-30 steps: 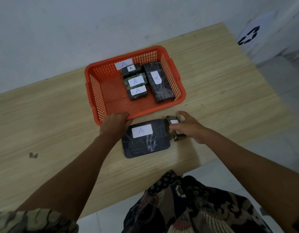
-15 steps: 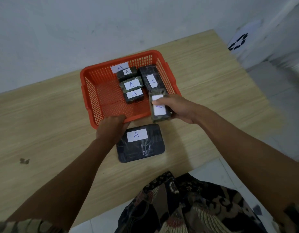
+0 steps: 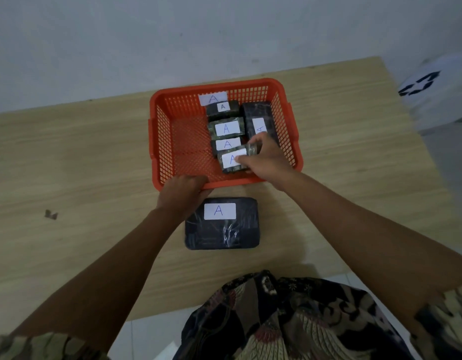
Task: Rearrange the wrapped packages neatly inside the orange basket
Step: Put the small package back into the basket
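The orange basket (image 3: 159, 141) sits on the wooden table. Inside it a column of three small wrapped packages (image 3: 226, 128) labelled A runs front to back, with a long dark package (image 3: 258, 115) to their right. My right hand (image 3: 266, 159) grips a fourth small package (image 3: 231, 161) at the near end of that column, low in the basket. My left hand (image 3: 181, 192) clasps the basket's front rim. A large flat dark package (image 3: 222, 224) labelled A lies on the table just in front of the basket.
A white label marked A (image 3: 213, 98) is stuck on the basket's back wall. The basket's left half shows bare mesh. A white bin with a recycling symbol (image 3: 419, 84) stands past the table's right end. The table's near edge meets my patterned clothing.
My right hand carried the small package from the table beside the large package, over the front rim, and down into the basket behind the column. The left hand stayed on the rim.
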`<action>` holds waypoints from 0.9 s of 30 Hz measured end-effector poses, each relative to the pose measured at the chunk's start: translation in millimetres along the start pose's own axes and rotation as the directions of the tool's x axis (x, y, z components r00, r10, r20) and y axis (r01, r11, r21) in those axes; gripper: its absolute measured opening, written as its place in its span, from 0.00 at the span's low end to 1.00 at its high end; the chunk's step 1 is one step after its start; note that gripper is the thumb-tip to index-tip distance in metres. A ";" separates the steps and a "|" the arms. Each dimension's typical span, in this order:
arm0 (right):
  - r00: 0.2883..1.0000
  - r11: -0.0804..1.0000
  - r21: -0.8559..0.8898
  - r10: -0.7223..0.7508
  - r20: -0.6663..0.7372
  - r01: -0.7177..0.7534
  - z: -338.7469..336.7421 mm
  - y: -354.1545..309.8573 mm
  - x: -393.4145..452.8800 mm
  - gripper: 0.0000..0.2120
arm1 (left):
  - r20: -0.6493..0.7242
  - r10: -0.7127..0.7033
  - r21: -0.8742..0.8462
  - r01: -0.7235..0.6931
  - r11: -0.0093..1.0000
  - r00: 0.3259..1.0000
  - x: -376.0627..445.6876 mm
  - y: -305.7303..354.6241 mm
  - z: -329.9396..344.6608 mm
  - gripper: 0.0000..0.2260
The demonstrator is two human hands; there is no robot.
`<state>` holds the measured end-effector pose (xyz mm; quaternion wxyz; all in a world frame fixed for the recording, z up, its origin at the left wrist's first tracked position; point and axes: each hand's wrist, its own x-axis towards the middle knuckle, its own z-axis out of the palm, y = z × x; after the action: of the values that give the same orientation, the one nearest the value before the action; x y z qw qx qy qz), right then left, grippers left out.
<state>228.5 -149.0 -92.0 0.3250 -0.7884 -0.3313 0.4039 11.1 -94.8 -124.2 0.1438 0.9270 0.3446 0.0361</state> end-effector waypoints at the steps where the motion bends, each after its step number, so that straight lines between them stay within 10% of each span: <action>1: 0.999 0.997 -0.075 -0.009 0.030 0.011 0.4 1.2 2.2 0.18 | -0.001 -0.004 -0.014 0.004 1.000 1.000 -0.1 0.3 -0.2 0.13; 27: 0.975 0.757 -0.617 -0.204 0.089 0.215 28.1 5.3 25.3 0.09 | -0.013 -0.007 -0.131 0.006 0.991 1.000 0.9 -2.4 -0.7 0.09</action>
<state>217.5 -125.3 -119.8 0.0868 -0.8058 -0.5346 0.2393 10.1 -92.3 -124.3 0.2024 0.9141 0.3454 0.0644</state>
